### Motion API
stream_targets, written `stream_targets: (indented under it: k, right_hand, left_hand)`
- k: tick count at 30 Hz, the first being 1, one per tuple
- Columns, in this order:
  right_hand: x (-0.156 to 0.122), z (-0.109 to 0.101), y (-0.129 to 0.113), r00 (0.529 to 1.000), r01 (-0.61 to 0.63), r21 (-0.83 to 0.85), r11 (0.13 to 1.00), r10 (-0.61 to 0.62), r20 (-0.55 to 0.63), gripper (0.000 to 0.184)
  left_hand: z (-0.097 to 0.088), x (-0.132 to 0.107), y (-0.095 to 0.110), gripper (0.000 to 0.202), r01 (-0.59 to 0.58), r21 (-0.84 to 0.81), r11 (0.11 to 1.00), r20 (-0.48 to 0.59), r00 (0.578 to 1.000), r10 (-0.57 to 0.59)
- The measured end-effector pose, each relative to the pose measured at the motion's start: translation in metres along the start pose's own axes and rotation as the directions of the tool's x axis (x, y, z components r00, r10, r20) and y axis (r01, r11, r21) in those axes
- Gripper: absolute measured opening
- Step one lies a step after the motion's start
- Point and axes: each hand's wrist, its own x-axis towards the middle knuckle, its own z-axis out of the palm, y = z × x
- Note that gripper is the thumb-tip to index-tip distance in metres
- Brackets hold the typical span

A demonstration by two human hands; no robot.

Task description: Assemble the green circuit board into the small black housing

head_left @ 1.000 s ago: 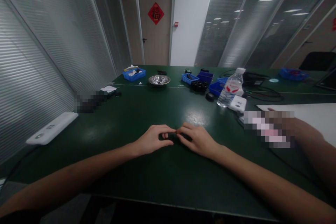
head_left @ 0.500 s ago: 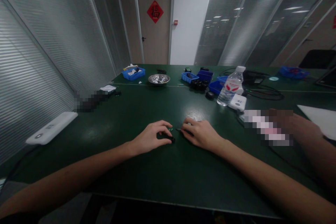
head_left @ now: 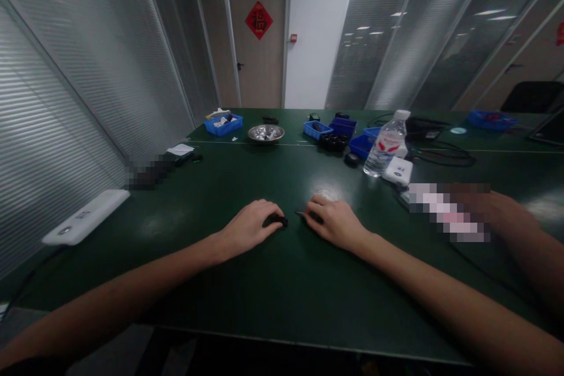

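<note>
My left hand (head_left: 252,224) is closed, thumb and fingertips pinching a small black part (head_left: 285,221) just over the dark green table (head_left: 273,288). What the part is, I cannot make out. Across a narrow gap, my right hand (head_left: 333,220) rests with curled fingers around a thin, pointed metallic piece (head_left: 299,213). Its tip points left toward the black part without touching it; the rest is hidden in the fingers.
A metal bowl (head_left: 266,134) with small pieces stands farther back, between blue trays (head_left: 224,124). To the right are a water bottle (head_left: 388,144), a white device (head_left: 399,170) and another person's hand (head_left: 513,214). A long white device (head_left: 87,217) lies left.
My left fingers have closed on the black part and lifted it slightly away from me. The small greenish bits between my hands no longer show. My right hand has barely moved.
</note>
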Motion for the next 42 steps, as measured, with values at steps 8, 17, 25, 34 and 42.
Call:
stream_targets:
  k: [8, 17, 25, 34, 42]
  right_hand:
    - [0.000, -0.004, -0.002, 1.000, -0.005, 0.014, 1.000, 0.005, -0.001, 0.023]
    - [0.000, 0.000, 0.000, 1.000, 0.008, 0.016, 1.000, -0.008, -0.017, 0.024]
    - [-0.001, -0.002, 0.000, 1.000, 0.022, 0.031, 0.999, -0.021, -0.022, 0.023]
    - [-0.001, 0.000, 0.001, 1.000, 0.019, 0.030, 0.999, -0.018, -0.026, 0.023]
    - [0.000, -0.002, 0.000, 1.000, 0.013, 0.038, 0.999, -0.013, -0.012, 0.023]
  left_hand:
    - [-0.077, -0.026, -0.093, 0.034, 0.302, 0.077, 0.950, -0.001, 0.953, -0.303]
    - [-0.166, -0.089, -0.209, 0.037, 0.608, 0.338, 0.719, -0.200, 0.793, -0.576]
    - [-0.170, -0.093, -0.197, 0.036, 0.626, 0.341, 0.701, -0.208, 0.777, -0.594]
    - [-0.168, -0.093, -0.204, 0.027, 0.616, 0.366, 0.697, -0.255, 0.787, -0.562]
    - [-0.167, -0.094, -0.205, 0.025, 0.593, 0.393, 0.703, -0.247, 0.805, -0.540]
